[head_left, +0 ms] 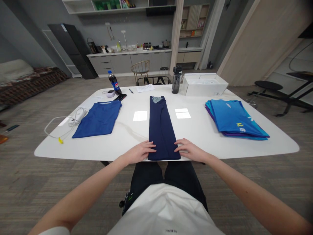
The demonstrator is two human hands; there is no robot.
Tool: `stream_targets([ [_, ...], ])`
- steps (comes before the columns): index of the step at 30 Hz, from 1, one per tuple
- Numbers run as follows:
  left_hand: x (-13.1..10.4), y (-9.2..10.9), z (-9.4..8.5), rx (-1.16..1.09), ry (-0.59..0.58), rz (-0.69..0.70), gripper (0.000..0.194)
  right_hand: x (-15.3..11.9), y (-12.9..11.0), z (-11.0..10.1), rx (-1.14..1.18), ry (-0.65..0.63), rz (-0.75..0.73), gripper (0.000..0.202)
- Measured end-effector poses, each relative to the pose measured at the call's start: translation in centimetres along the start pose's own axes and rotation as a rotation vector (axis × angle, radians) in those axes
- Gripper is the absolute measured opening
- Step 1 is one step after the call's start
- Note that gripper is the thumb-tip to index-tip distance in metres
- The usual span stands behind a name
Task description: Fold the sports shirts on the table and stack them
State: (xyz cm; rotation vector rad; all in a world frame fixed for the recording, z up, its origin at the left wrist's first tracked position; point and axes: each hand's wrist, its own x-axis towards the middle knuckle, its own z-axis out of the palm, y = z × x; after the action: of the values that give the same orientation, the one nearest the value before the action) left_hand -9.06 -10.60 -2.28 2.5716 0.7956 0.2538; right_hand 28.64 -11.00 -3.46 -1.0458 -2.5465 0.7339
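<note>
A dark navy garment (pixel 161 130) lies in front of me, folded lengthwise into a long strip. A grey patterned patch shows at its far end, and its near end reaches the table's front edge. My left hand (pixel 139 152) rests at the strip's near left edge, fingers apart and fingertips on the cloth. Opposite it, my right hand (pixel 189 150) touches the near right edge, also with spread fingers. Neither hand grips the cloth. A folded blue garment (pixel 99 119) lies to the left, and a stack of folded blue and purple garments (pixel 236 117) to the right.
On the white table (pixel 193 133) stand a Pepsi bottle (pixel 114 83), a dark drinking bottle (pixel 177 80) and a white box (pixel 204 85). A phone (pixel 120 97), papers (pixel 145 88), a pen (pixel 131 91) and a white cable (pixel 55 122) lie toward the far and left sides.
</note>
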Motion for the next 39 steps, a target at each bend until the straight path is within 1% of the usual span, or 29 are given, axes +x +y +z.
stream_targets([
  [3,0.0,0.2,0.1,0.025,-0.024,-0.019,0.053,0.2,-0.3,0.0,-0.028,0.0,-0.013,0.026],
  [8,0.5,0.1,0.9,0.059,0.011,-0.031,0.044,0.4,-1.9,-0.3,-0.099,0.029,-0.025,0.026],
  [11,0.8,0.2,1.1,0.09,-0.009,0.0,0.048,0.6,-2.9,-0.3,-0.146,0.038,-0.037,0.028],
  [14,0.9,0.4,1.0,0.096,-0.025,0.046,0.054,0.7,-3.1,0.0,-0.195,0.017,-0.041,0.032],
  [17,1.0,0.3,0.8,0.003,-0.011,0.091,0.057,0.8,-2.7,0.0,-0.172,-0.007,-0.047,0.036],
  [19,1.2,0.2,0.5,-0.117,0.0,0.081,0.06,1.0,-2.4,-0.3,-0.092,-0.01,-0.05,0.037],
  [21,2.0,-0.2,-0.2,-0.251,0.043,0.035,0.058,1.6,-2.1,-1.2,0.015,0.023,-0.048,0.036],
  [23,3.3,-0.7,-1.5,-0.378,0.137,-0.042,0.046,2.7,-1.8,-2.4,0.118,0.103,-0.013,0.032],
  [25,5.2,-1.5,-3.2,-0.493,0.245,-0.153,0.032,4.4,-1.4,-4.0,0.193,0.206,0.063,0.025],
  [26,6.4,-2.0,-4.1,-0.546,0.304,-0.218,0.028,5.5,-1.1,-4.8,0.216,0.257,0.108,0.022],
  [28,9.0,-3.4,-5.9,-0.643,0.429,-0.335,0.029,8.1,-0.1,-6.5,0.238,0.356,0.188,0.019],
  [30,11.7,-5.2,-7.4,-0.724,0.559,-0.4,0.034,11.0,1.5,-7.9,0.263,0.456,0.239,0.022],
  [32,14.3,-7.3,-8.7,-0.801,0.642,-0.396,0.037,14.2,3.5,-9.0,0.333,0.538,0.252,0.026],
  [34,16.8,-9.6,-9.8,-0.884,0.666,-0.364,0.039,17.4,5.7,-10.0,0.437,0.586,0.241,0.029],
  [36,19.2,-11.9,-11.0,-0.976,0.668,-0.34,0.04,20.6,7.9,-11.1,0.523,0.608,0.219,0.03],
  [39,22.9,-15.2,-13.2,-1.106,0.699,-0.291,0.041,25.3,10.7,-13.1,0.589,0.63,0.178,0.031],
])
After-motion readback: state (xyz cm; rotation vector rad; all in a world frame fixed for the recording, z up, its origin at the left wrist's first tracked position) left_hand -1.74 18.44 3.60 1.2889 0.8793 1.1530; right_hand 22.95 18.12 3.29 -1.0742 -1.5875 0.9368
